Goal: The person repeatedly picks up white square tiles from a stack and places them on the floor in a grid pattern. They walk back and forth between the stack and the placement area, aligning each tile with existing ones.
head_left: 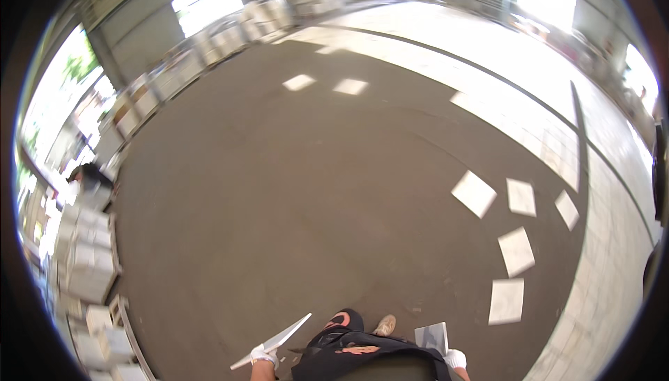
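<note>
In the left hand (pixel 264 356), fingers gripping, a white slab (pixel 275 341) points up-right

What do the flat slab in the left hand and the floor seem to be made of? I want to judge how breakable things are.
The flat slab in the gloved left hand looks like a thin, rigid tile, perhaps ceramic or stone: straight edges, pale smooth face. The floor looks like matte brown-grey concrete, though the blur leaves both uncertain.

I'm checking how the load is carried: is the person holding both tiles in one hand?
No: the left hand grips one pale tile, and the right hand holds a separate tile.
</note>
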`<action>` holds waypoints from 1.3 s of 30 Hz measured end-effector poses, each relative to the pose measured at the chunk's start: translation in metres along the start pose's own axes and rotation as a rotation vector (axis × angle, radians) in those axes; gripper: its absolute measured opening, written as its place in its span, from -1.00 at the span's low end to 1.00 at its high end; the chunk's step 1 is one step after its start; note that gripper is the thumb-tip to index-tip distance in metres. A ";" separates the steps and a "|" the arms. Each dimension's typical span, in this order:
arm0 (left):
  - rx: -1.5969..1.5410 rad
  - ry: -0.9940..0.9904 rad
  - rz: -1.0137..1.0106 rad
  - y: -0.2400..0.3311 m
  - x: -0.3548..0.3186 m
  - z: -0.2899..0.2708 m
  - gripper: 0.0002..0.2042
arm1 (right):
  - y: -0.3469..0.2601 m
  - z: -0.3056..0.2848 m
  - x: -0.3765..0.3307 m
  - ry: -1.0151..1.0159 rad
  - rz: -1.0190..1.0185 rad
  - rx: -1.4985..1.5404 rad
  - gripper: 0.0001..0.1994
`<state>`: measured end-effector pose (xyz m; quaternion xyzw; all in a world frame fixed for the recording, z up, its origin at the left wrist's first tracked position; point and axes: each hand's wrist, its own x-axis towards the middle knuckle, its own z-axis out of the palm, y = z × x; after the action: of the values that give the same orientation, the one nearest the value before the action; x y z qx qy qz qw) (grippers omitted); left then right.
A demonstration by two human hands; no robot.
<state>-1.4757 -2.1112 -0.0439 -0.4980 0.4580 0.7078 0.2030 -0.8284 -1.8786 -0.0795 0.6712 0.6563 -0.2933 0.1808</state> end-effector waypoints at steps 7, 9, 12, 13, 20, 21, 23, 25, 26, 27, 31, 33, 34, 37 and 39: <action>0.007 0.124 0.035 -0.095 -0.002 0.146 -0.54 | -0.118 -0.191 0.213 0.061 -0.168 -0.028 -0.70; -0.100 0.099 0.024 -0.111 -0.007 0.201 -0.59 | -0.168 -0.234 0.256 0.069 -0.205 -0.050 -0.70; -0.079 0.108 0.089 -0.145 -0.019 0.297 -0.65 | -0.222 -0.301 0.317 0.068 -0.240 -0.062 -0.70; 0.203 -0.051 0.154 -0.147 -0.024 0.325 -0.64 | -0.236 -0.323 0.337 0.066 -0.249 -0.065 -0.70; 0.056 -0.123 0.122 -0.204 -0.078 0.558 -0.63 | -0.302 -0.430 0.466 0.039 -0.275 -0.061 -0.70; 0.039 -0.166 0.145 -0.215 -0.085 0.585 -0.63 | -0.308 -0.444 0.488 0.037 -0.280 -0.067 -0.70; 0.041 -0.238 0.190 -0.240 -0.094 0.638 -0.64 | -0.310 -0.471 0.531 0.029 -0.282 -0.077 -0.70; 0.027 -0.293 0.216 -0.265 -0.101 0.676 -0.66 | -0.305 -0.494 0.574 0.018 -0.290 -0.089 -0.70; 0.086 -0.290 0.254 -0.278 -0.106 0.699 -0.67 | -0.301 -0.508 0.598 0.013 -0.288 -0.083 -0.70; 0.055 -0.276 0.255 -0.292 -0.112 0.722 -0.68 | -0.295 -0.522 0.621 0.011 -0.280 -0.084 -0.70; 0.051 -0.233 0.252 -0.352 -0.138 0.797 -0.69 | -0.243 -0.561 0.707 -0.003 -0.218 -0.048 -0.70; 0.055 -0.200 0.172 -0.378 -0.144 0.829 -0.69 | -0.202 -0.561 0.733 -0.006 -0.157 -0.018 -0.70; 0.122 -0.226 0.144 -0.390 -0.146 0.841 -0.66 | -0.182 -0.557 0.740 -0.002 -0.125 0.000 -0.70; 0.393 -0.301 0.090 -0.418 -0.150 0.885 -0.61 | -0.150 -0.558 0.748 0.115 -0.129 -0.009 -0.70; 0.231 -0.170 0.069 -0.438 -0.153 0.917 -0.63 | -0.146 -0.593 0.760 0.232 -0.089 0.162 -0.71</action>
<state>-1.5617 -1.0872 -0.0261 -0.3936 0.5344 0.6966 0.2723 -0.9057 -0.9065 -0.0866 0.6834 0.6760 -0.2733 0.0359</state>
